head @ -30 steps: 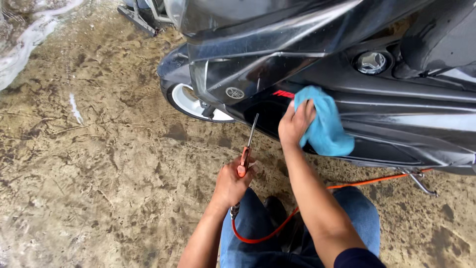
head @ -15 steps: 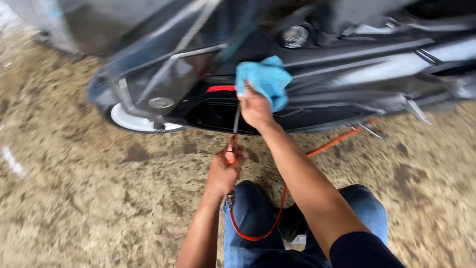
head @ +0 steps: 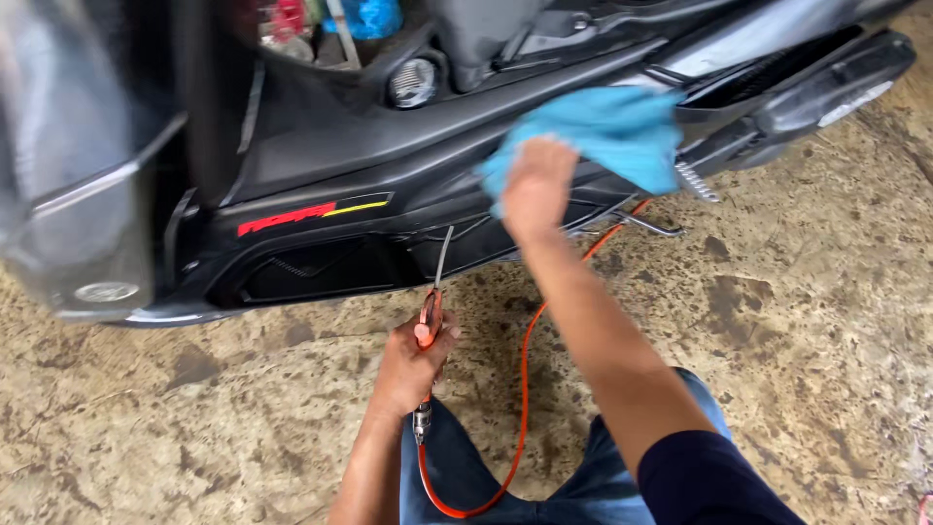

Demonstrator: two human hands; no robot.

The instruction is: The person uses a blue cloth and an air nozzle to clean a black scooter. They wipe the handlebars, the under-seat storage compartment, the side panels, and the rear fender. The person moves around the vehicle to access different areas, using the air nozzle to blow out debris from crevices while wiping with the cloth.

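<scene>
Down by the knees, the left hand [head: 413, 365] is wrapped tight around an air gun [head: 431, 316] on an orange hose [head: 522, 389] — nozzle aimed at the scooter [head: 389, 160]. Further up, the right hand [head: 535, 185] presses a blue cloth [head: 607, 131] on the side panel — looks mid-wipe, rest undone.

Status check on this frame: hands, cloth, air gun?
Right hand presses blue cloth on scooter panel. Left hand grips air gun, nozzle at panel. Nothing blocking.

One head-worn camera looks steeply down from close above the person's knees, facing the scooter's side panel [head: 389, 165] across the upper frame, wet concrete floor [head: 797, 321] filling the lower half
</scene>
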